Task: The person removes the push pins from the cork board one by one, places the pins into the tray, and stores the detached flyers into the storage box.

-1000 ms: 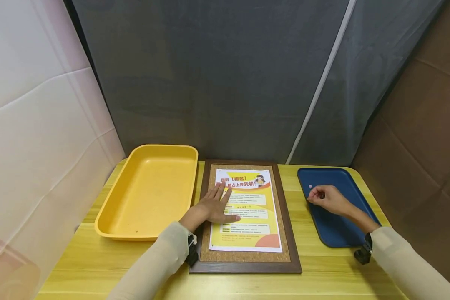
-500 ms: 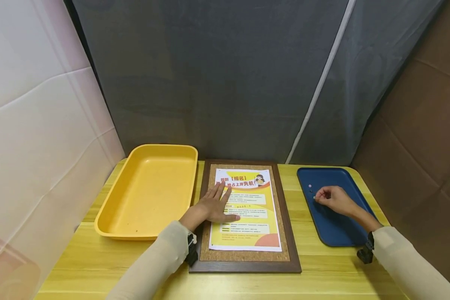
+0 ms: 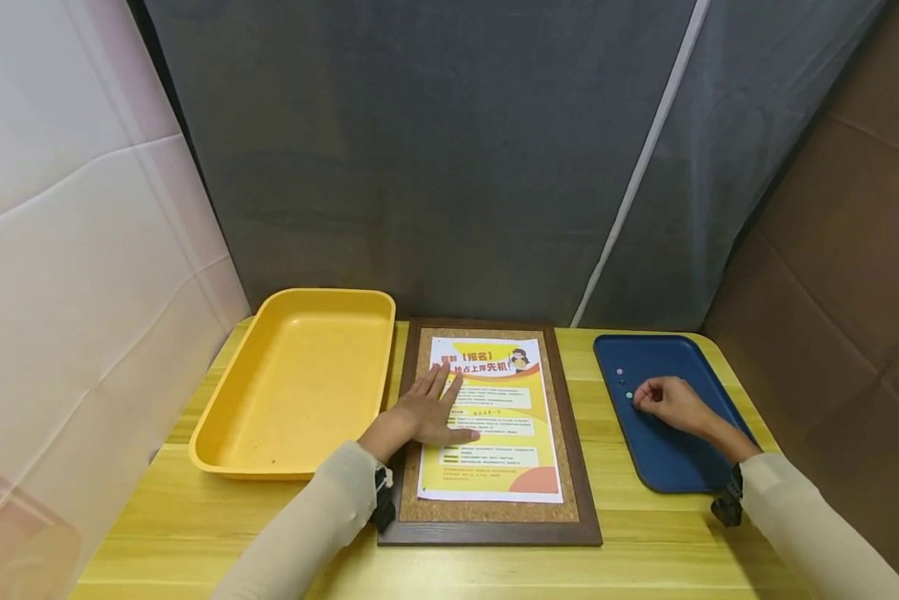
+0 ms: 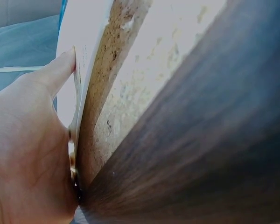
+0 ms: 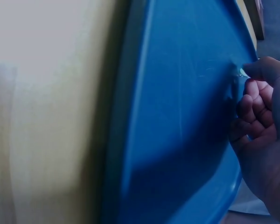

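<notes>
My left hand (image 3: 425,415) lies spread on a printed yellow poster (image 3: 486,479), which rests on a cork board (image 3: 486,512) with a dark wooden frame. In the left wrist view the thumb (image 4: 60,72) extends along the paper. My right hand (image 3: 674,406) is over the blue tray (image 3: 681,475), with thumb and fingers bent in toward each other. Right at those fingertips sits a small pale pin head (image 3: 629,395). It also shows as a bright spot (image 5: 243,72) by the thumb in the right wrist view. I cannot tell whether the fingers pinch it.
Left of the board stands a deep yellow tray (image 3: 292,477) with a dark speck inside. A pink pin head (image 3: 619,372) and a tiny dark piece (image 3: 621,382) lie near the blue tray's left rim. Hanging sheets enclose the wooden table (image 3: 494,575) behind and at both sides.
My right hand has shifted right and slightly toward me over the blue tray. The pale pin head now shows just beside its fingertips. The left hand has stayed on the poster.
</notes>
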Demonstrator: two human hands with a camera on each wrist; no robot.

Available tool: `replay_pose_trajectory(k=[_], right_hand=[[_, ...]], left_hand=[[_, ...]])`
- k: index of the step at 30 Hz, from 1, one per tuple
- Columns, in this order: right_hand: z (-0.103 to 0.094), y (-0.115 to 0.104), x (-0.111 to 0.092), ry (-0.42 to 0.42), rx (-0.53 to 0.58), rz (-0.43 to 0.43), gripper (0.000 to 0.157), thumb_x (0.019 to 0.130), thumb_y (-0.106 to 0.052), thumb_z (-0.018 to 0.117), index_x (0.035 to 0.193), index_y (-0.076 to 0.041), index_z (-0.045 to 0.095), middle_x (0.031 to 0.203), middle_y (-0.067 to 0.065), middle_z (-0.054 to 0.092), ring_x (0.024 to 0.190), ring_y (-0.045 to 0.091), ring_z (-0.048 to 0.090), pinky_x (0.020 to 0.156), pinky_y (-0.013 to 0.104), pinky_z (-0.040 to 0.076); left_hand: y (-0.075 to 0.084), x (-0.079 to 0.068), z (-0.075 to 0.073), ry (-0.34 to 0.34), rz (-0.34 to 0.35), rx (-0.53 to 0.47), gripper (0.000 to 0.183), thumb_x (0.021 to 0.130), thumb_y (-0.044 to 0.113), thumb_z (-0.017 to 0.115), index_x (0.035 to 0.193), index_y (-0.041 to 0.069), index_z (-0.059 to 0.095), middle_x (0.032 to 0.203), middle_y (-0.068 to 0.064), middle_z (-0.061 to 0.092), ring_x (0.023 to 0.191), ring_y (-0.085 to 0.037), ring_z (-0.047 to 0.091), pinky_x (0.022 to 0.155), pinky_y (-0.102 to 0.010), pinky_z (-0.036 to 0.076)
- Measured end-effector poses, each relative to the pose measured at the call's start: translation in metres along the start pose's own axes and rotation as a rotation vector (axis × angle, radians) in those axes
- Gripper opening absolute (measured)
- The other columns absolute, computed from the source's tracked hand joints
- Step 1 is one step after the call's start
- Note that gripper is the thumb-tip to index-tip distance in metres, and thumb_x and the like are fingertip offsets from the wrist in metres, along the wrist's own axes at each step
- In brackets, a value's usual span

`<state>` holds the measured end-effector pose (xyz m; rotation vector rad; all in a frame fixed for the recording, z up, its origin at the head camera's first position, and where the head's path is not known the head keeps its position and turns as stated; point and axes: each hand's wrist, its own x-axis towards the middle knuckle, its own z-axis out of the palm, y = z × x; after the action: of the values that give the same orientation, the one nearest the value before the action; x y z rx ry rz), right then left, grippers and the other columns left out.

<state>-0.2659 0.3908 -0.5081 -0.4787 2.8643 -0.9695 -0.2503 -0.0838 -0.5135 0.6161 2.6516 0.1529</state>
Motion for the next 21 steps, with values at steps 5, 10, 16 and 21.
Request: replay_pose_trajectory(k=[5,10,16,21], right_hand=[[0.0028,0.0048,0.0000,0.007,-0.012,-0.009,0.008,0.093,-0.003,0.076,0.086,-0.006,0.074,0.079,-0.002,0.067,0.071,0.007,0.057,0.066,0.022,0.048],[0.0023,0.0069,-0.0001,0.015,-0.016,-0.011,0.007,0.093,-0.004,0.076,0.087,-0.007,0.073,0.079,-0.002,0.066,0.071,0.006,0.057,0.066,0.022,0.048],[0.0021,0.0063,-0.0008,0.019,-0.012,0.004,0.006,0.094,-0.005,0.076,0.089,-0.005,0.074,0.080,-0.001,0.067,0.071,0.007,0.057,0.066,0.022,0.048],[0.0019,0.0046,-0.0007,0.029,-0.008,0.023,0.005,0.096,-0.005,0.074,0.091,-0.004,0.074,0.082,0.001,0.067,0.073,0.010,0.057,0.065,0.022,0.048]], left_hand=[[0.0010,-0.0045,-0.0022,0.012,0.015,-0.012,0.120,0.092,0.088,0.043,0.170,0.013,-0.008,0.174,-0.014,-0.023,0.162,-0.034,-0.017,0.132,-0.053,0.000],[0.0003,-0.0012,0.0005,0.015,0.006,-0.008,0.117,0.093,0.085,0.044,0.170,0.015,-0.009,0.174,-0.013,-0.023,0.162,-0.033,-0.018,0.132,-0.051,0.000],[0.0010,-0.0001,0.0007,0.012,-0.009,-0.002,0.118,0.093,0.086,0.046,0.170,0.016,-0.009,0.174,-0.012,-0.023,0.162,-0.032,-0.019,0.132,-0.051,-0.001],[0.0029,-0.0041,-0.0027,0.013,-0.013,-0.015,0.117,0.093,0.086,0.045,0.171,0.016,-0.008,0.175,-0.012,-0.022,0.162,-0.031,-0.018,0.132,-0.051,0.000]])
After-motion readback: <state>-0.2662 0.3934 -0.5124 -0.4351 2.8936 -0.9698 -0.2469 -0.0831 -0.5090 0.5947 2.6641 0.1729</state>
